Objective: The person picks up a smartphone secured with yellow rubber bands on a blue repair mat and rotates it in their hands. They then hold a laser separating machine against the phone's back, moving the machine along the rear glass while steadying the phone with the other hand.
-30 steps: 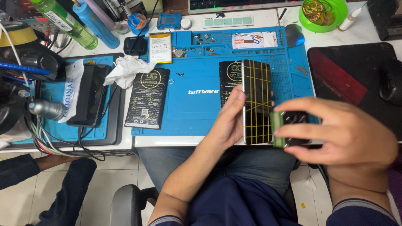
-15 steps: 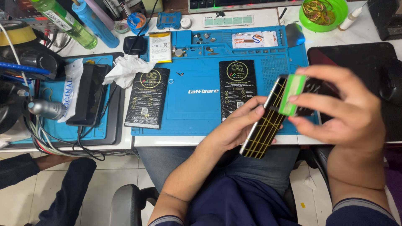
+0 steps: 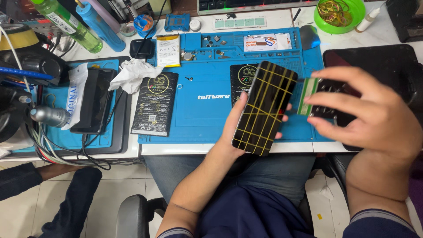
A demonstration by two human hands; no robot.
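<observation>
My left hand (image 3: 232,128) holds a black smartphone (image 3: 264,108) bound with several crossing yellow rubber bands, tilted above the front edge of the blue work mat (image 3: 200,114). My right hand (image 3: 374,114) grips a small dark device with a green label (image 3: 319,99) just right of the phone's upper edge. The two objects sit close together but do not clearly touch.
Two black flat packages (image 3: 155,103) lie on the mat. A crumpled white tissue (image 3: 132,75), a dark phone on a second blue mat (image 3: 92,103), green and blue bottles (image 3: 70,20), a green bowl of rubber bands (image 3: 339,13) and cables (image 3: 48,145) surround the area. A black pad (image 3: 374,61) lies right.
The banded phone has turned to face up in my left hand. My right hand has pulled the green-labelled device off it and moved slightly right.
</observation>
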